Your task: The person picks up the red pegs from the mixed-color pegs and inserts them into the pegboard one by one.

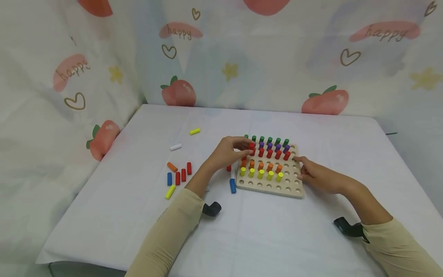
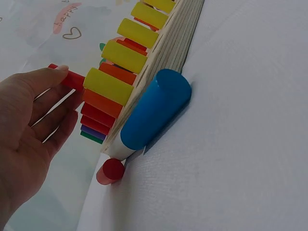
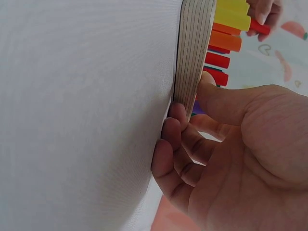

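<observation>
Red peg (image 2: 73,80) is pinched between the thumb and fingers of the left hand (image 1: 225,154), above the left end of a standing red row on the wooden pegboard (image 1: 270,191); the hand's other fingers are loosely bent. Bent fingers and thumb of the right hand (image 1: 320,177) hold the board's right edge. From far side to near, green, purple, red, orange and yellow rows stand upright in it. Just beside the board's left edge lie a blue peg (image 1: 233,186) and a white peg, end to end. Farther left, an orange peg (image 1: 172,167), three red ones, a blue and a yellow are scattered on the white tablecloth (image 1: 277,231).
</observation>
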Tool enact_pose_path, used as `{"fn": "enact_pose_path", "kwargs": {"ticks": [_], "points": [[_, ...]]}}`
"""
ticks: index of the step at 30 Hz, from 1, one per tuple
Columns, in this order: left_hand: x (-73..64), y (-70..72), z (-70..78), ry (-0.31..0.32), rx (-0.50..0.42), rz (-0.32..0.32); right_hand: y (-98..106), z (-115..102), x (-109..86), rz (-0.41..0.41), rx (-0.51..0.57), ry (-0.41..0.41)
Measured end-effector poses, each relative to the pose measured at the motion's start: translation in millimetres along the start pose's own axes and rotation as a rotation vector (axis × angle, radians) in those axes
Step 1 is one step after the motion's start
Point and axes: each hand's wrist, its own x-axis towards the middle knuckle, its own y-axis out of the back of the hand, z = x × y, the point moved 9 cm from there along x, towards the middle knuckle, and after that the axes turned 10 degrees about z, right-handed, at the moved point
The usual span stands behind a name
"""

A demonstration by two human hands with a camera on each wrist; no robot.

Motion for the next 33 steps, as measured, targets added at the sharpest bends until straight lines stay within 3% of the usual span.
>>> {"fn": "enact_pose_path", "kwargs": {"ticks": [11,33], "points": [[-1.7,-14.5,-2.0,0.001,0.010,-0.042,1,5,-3.7,0.000,-0.005,-0.027],[-4.7,-21.4,-10.9,0.040,0.065,-0.045,1,4,-4.8,0.006,0.008,-0.039]]}}
